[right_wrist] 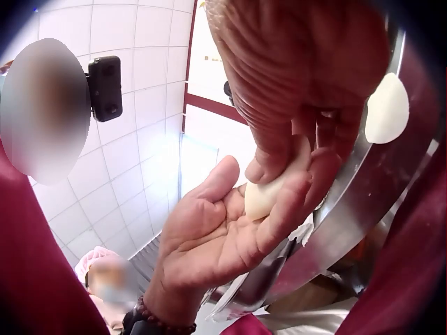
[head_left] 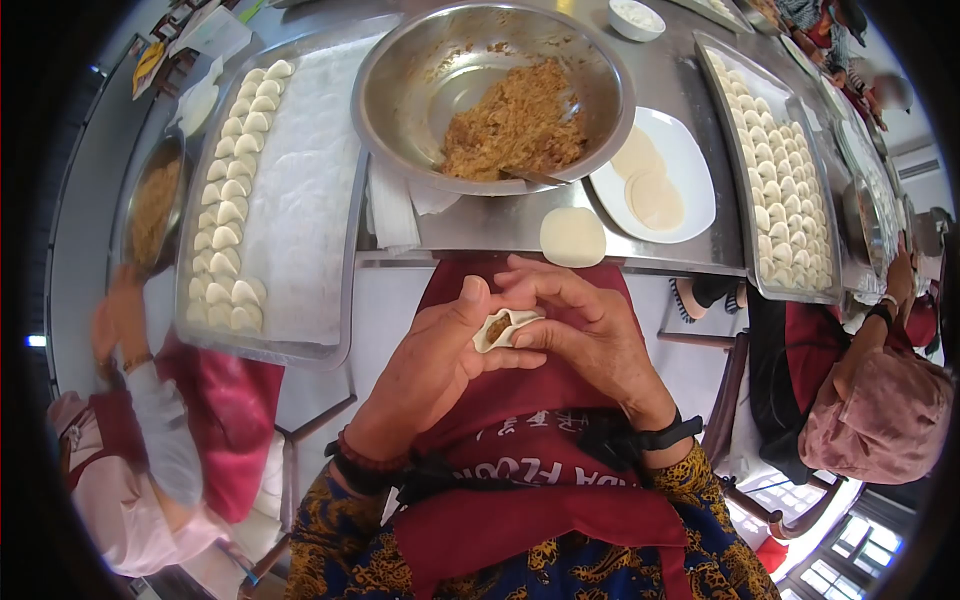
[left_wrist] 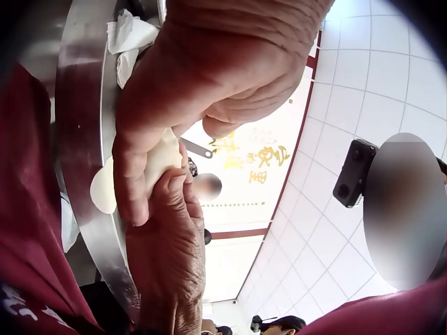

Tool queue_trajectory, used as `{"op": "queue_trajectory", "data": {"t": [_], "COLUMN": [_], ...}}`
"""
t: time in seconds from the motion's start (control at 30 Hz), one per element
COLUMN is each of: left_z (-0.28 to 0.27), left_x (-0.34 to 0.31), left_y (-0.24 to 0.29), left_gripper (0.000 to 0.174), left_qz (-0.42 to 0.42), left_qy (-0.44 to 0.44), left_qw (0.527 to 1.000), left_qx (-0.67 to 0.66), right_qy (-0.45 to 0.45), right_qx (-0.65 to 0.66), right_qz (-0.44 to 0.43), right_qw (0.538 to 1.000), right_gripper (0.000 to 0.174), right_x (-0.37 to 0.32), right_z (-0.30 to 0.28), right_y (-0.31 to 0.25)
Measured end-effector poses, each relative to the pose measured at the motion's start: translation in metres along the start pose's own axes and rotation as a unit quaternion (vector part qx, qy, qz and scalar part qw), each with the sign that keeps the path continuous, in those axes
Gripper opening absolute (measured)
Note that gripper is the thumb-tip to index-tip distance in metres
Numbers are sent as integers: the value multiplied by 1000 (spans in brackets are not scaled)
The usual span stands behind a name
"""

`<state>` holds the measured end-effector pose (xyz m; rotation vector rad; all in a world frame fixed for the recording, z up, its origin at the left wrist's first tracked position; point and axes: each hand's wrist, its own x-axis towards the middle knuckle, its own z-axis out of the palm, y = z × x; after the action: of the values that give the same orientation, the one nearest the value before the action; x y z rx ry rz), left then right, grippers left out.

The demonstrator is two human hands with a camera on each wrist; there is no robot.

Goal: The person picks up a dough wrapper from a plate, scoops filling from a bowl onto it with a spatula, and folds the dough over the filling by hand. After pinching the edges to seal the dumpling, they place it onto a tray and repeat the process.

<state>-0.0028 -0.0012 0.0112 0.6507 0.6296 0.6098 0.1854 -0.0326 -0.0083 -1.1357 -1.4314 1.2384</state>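
A partly folded dumpling (head_left: 494, 331) with brown filling showing is held between both hands in front of the apron. The left hand (head_left: 425, 350) cradles it on the fingers, palm turned up, thumb raised, as the right wrist view also shows the dumpling (right_wrist: 262, 199) on the left hand (right_wrist: 216, 234). With thumb and fingers the right hand (head_left: 590, 335) pinches the wrapper's edge on the other side. In the left wrist view the pale wrapper (left_wrist: 162, 162) lies between the left hand (left_wrist: 202, 77) and the right hand (left_wrist: 171, 255).
A steel bowl (head_left: 390, 110) of filling stands ahead, a loose wrapper (head_left: 572, 237) at the table edge. More wrappers lie on a white plate (head_left: 690, 205). Trays of dumplings flank these, the left tray (head_left: 300, 190) and right tray (head_left: 800, 120). Other people are at both sides.
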Motion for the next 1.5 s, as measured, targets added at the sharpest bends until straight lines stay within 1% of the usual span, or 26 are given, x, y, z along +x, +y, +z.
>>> {"op": "queue_trajectory", "data": {"t": [0.03, 0.1, 0.17, 0.2, 0.3, 0.37, 0.43, 0.47, 0.53, 0.57, 0.63, 0.67, 0.7, 0.77, 0.9, 0.97, 1.07, 1.1, 1.17, 1.2, 1.27, 1.3, 1.37, 1.4, 1.47, 1.5], "left_z": [0, -1, -2, -2, 2, 0, -5, -6, -7, -4, 3, 2, 1, -1, -1, 1, 0, 0, -1, -3, -8, -8, -5, -3, 2, 4], "left_x": [0, 0, 1, 2, 3, 3, 2, 3, 8, 9, 12, 13, 13, 13, 12, 13, 12, 12, 11, 11, 11, 11, 10, 11, 12, 11], "left_y": [1, 2, 4, 4, 6, 5, 2, -1, -7, -12, -23, -26, -26, -25, -24, -23, -23, -23, -22, -23, -26, -26, -24, -21, -16, -15], "left_gripper": [67, 68, 71, 75, 78, 81, 74, 74, 73, 73, 67, 63, 63, 61, 58, 54, 47, 47, 36, 36, 33, 33, 40, 40, 50, 50], "left_qz": [-2, -4, -30, -34, -29, -27, -30, -29, -74, -74, -60, -35, -35, -39, -45, -43, -42, -43, -41, -42, -44, -44, -51, -51, -32, -32], "left_qy": [-6, -12, 2, 6, 12, 9, 12, 12, 11, 11, 11, 9, 10, 25, 20, 28, 13, 13, 6, 6, -9, -9, 2, 2, -9, -9], "left_qw": [1000, 1000, 1000, 999, 999, 999, 999, 999, 971, 971, 950, 950, 950, 949, 949, 957, 971, 971, 977, 977, 982, 982, 987, 987, 968, 969], "left_qx": [15, 29, 4, 16, 15, 28, -33, -33, -228, -228, -305, -309, -310, -312, -310, -286, -235, -235, -209, -209, -185, -185, -152, -152, -247, -247], "right_qy": [5, 0, -4, 1, 10, 16, 26, 37, 53, 71, 70, 69, 68, 71, 81, 48, 42, 42, 58, 59, 62, 62, 85, 85, 41, 41], "right_qx": [12, -5, -21, -21, -10, -16, 12, 40, 66, 92, 68, 45, 45, 35, 71, -18, -47, -47, 2, 2, 88, 88, 124, 124, -12, -12], "right_qz": [31, 19, 6, 2, 4, -13, -24, -37, -38, -37, -32, -26, -25, 39, 68, -43, -64, -64, 22, 22, 49, 49, 103, 103, -7, -8], "right_qw": [999, 1000, 1000, 1000, 1000, 1000, 999, 998, 996, 993, 995, 996, 996, 996, 992, 998, 996, 996, 998, 998, 993, 993, 983, 983, 999, 999], "right_gripper": [28, 30, 32, 32, 28, 21, 18, 14, 13, 12, 13, 13, 13, 14, 16, 18, 19, 19, 19, 19, 25, 25, 20, 20, 17, 17], "right_x": [0, 0, 0, 0, 0, -1, -2, -2, 0, 0, 0, 0, -1, -1, 1, -1, 0, 0, 1, 1, 0, 0, -1, 0, 1, -1], "right_z": [2, 2, 3, 3, 4, 4, 5, 6, 12, 14, 14, 15, 15, 15, 14, 9, 8, 9, 12, 13, 14, 16, 18, 17, 13, 12], "right_y": [-3, -3, -3, -3, -2, 0, 1, 1, -1, -2, 3, 5, 3, -5, -2, 12, 12, 7, -4, -4, -3, -4, -8, -7, -2, 5]}}
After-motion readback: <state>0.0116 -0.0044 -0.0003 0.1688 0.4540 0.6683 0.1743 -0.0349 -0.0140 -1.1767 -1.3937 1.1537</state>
